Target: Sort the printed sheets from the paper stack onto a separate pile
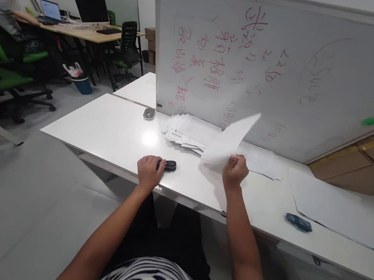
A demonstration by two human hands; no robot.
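Observation:
My right hand (pixel 235 170) is closed on the near edge of some white paper (pixel 230 139), which is lifted and tilted above the desk. Whether it is one sheet or more I cannot tell. At the desk's front edge my left hand (pixel 150 171) is wrapped round a black stapler (pixel 170 166), which rests on the white top. Behind the lifted paper lies a fanned pile of papers (pixel 191 131). More printed sheets (pixel 261 161) lie to the right, partly hidden by the raised paper.
A whiteboard (pixel 204 34) with red writing stands along the desk's back. On the white desk (pixel 104 122) are a grey oval object (pixel 149 113), a dark blue packet (pixel 298 222) and large white sheets (pixel 343 207). Cardboard boxes (pixel 350 161) stand at right. A seated person (pixel 0 18) is at far left.

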